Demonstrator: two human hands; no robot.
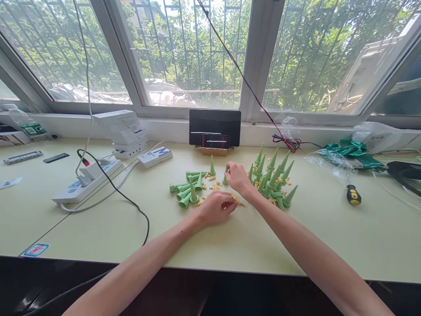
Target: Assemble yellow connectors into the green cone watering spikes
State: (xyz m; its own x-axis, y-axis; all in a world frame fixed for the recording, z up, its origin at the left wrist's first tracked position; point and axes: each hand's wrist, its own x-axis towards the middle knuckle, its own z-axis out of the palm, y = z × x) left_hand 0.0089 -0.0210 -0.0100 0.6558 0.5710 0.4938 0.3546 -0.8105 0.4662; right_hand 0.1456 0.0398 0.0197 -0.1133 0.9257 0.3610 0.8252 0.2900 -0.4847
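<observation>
On the pale table [184, 243], nearest the person, the left hand [219, 207] is curling its fingers down beside loose yellow pieces [239, 201]; whether it is pinching one, I cannot tell. To its left, several green cones [184, 202] are lying on their sides, with others standing upright among them. Slightly farther and to the right, the right hand [237, 176] is pinching a single upright cone [225, 180] near its tip, its base showing just below the fingers. The step in hand seems to be handling small pieces and one cone together. Any next move is calling for a light, steady pinch and for room on the right, where a dense cluster of green cones [271, 183] is standing with yellow pieces among it. At the far edge, a dark tablet [215, 121] is leaning upright behind a phone [215, 141].
</observation>
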